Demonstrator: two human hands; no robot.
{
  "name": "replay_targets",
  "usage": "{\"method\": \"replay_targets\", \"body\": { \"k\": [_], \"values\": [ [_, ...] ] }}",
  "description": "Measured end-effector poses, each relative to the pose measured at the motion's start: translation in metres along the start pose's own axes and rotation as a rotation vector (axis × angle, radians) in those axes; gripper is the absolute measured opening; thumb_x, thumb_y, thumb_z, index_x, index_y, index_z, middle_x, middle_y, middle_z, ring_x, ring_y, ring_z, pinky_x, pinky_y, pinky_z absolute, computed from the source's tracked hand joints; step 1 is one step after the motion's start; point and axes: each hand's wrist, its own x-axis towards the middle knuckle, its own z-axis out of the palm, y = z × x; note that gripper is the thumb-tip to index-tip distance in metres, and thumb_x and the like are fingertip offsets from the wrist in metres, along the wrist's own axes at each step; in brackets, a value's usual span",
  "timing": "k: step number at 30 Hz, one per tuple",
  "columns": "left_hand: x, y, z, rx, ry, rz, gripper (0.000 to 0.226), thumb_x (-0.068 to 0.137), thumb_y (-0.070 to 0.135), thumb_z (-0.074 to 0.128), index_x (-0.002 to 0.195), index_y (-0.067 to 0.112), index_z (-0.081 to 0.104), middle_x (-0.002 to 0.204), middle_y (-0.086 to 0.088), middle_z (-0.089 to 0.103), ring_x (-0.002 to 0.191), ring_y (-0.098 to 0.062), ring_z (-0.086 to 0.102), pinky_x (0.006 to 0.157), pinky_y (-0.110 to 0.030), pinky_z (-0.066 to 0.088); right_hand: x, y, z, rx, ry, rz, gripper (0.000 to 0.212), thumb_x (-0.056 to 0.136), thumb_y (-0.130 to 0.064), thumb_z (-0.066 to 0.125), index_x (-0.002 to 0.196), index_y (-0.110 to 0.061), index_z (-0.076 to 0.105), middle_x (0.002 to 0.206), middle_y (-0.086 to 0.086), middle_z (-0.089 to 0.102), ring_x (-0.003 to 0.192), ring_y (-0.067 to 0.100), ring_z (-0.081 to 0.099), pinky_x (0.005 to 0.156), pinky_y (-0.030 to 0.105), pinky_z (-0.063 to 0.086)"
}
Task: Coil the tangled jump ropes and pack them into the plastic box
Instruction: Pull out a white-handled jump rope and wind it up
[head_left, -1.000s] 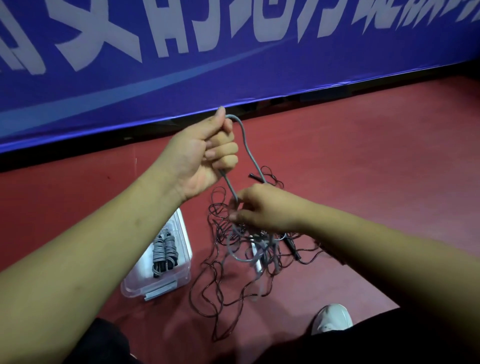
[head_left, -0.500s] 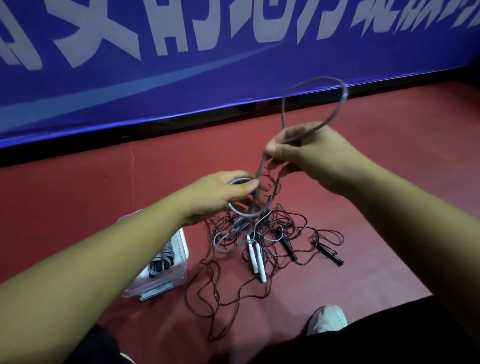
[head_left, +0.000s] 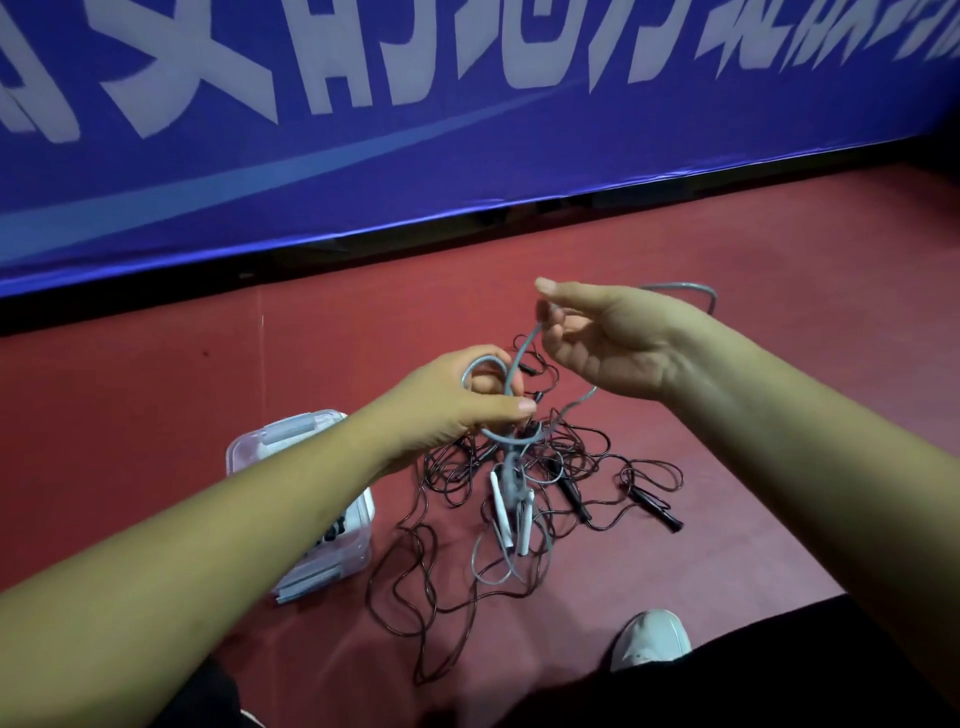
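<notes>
My left hand (head_left: 457, 402) grips a small coil of grey jump rope (head_left: 519, 358) above the floor. My right hand (head_left: 608, 338) pinches the same grey rope a little higher and to the right; a loop of it arcs out behind that hand. Below them a tangle of thin dark jump ropes (head_left: 467, 519) lies on the red floor, with two white handles (head_left: 511, 519) and black handles (head_left: 654, 509) in it. The clear plastic box (head_left: 291, 441) stands at the left, partly hidden by my left forearm, with a coiled rope inside.
A blue banner with white lettering (head_left: 415, 130) runs along the back. My white shoe (head_left: 652, 639) and dark trousers are at the bottom right. Red floor (head_left: 779, 312) spreads to the right of the tangle.
My right hand has come down and brought the grey loop lower, closer to my left hand. My left hand still holds the grey coil in about the same place.
</notes>
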Motion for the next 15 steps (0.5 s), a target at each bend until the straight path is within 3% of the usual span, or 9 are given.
{"method": "replay_targets", "body": {
  "k": [2,5,7,9,11,12,15],
  "values": [
    [0.002,0.002,-0.002,-0.013,0.084,-0.003,0.013,0.085,0.006,0.073,0.086,0.014,0.063,0.074,-0.003,0.071,0.07,-0.012,0.066,0.072,-0.026,0.048,0.0,0.0,0.001,-0.106,-0.055,-0.041,0.017,0.067,-0.009,0.074,0.077,-0.011,0.06,0.073,0.002,0.056,0.064,0.007,0.049,0.053,0.013,0.049],
    [0.005,0.008,-0.009,-0.273,0.21,-0.034,0.012,0.086,0.001,0.067,0.084,0.011,0.061,0.071,-0.006,0.071,0.064,-0.015,0.067,0.062,-0.025,0.054,0.003,0.006,-0.003,-0.313,-0.089,-0.108,0.029,0.059,-0.018,0.082,0.084,-0.01,0.069,0.084,0.005,0.053,0.072,0.012,0.047,0.061,0.02,0.05],
    [0.006,0.013,-0.015,-0.425,0.298,-0.047,0.012,0.087,0.002,0.066,0.084,0.012,0.06,0.073,-0.007,0.072,0.065,-0.016,0.068,0.063,-0.025,0.057,0.002,0.016,-0.008,-0.436,-0.169,-0.051,0.039,0.063,-0.028,0.08,0.095,-0.01,0.068,0.098,0.011,0.058,0.084,0.018,0.053,0.082,0.028,0.052],
    [0.006,0.016,-0.021,-0.499,0.333,-0.035,0.011,0.088,0.003,0.064,0.085,0.012,0.058,0.073,-0.008,0.072,0.065,-0.016,0.069,0.063,-0.025,0.058,-0.001,0.028,-0.013,-0.846,-0.263,-0.054,0.04,0.078,-0.04,0.072,0.103,-0.009,0.069,0.103,0.012,0.067,0.094,0.022,0.057,0.104,0.039,0.046],
    [0.006,0.018,-0.026,-0.515,0.371,-0.048,0.011,0.09,0.003,0.063,0.085,0.011,0.058,0.071,-0.008,0.072,0.063,-0.016,0.069,0.06,-0.024,0.057,-0.003,0.035,-0.013,-1.244,-0.344,-0.161,0.038,0.09,-0.049,0.062,0.097,-0.013,0.073,0.098,0.009,0.075,0.09,0.022,0.065,0.101,0.046,0.047],
    [0.007,0.018,-0.03,-0.506,0.403,-0.061,0.012,0.09,0.003,0.062,0.084,0.011,0.057,0.068,-0.007,0.072,0.061,-0.016,0.068,0.059,-0.024,0.056,-0.003,0.036,-0.011,-1.31,-0.369,-0.219,0.037,0.095,-0.048,0.057,0.092,-0.014,0.073,0.092,0.008,0.076,0.083,0.021,0.066,0.096,0.048,0.049],
    [0.011,0.017,-0.04,-0.483,0.5,-0.081,0.016,0.093,0.003,0.059,0.081,0.012,0.055,0.059,-0.003,0.068,0.055,-0.013,0.065,0.064,-0.029,0.052,-0.009,0.025,-0.006,-1.164,-0.368,-0.279,0.036,0.103,-0.033,0.048,0.089,-0.008,0.07,0.081,0.011,0.074,0.075,0.023,0.068,0.085,0.045,0.056]
  ]
}}
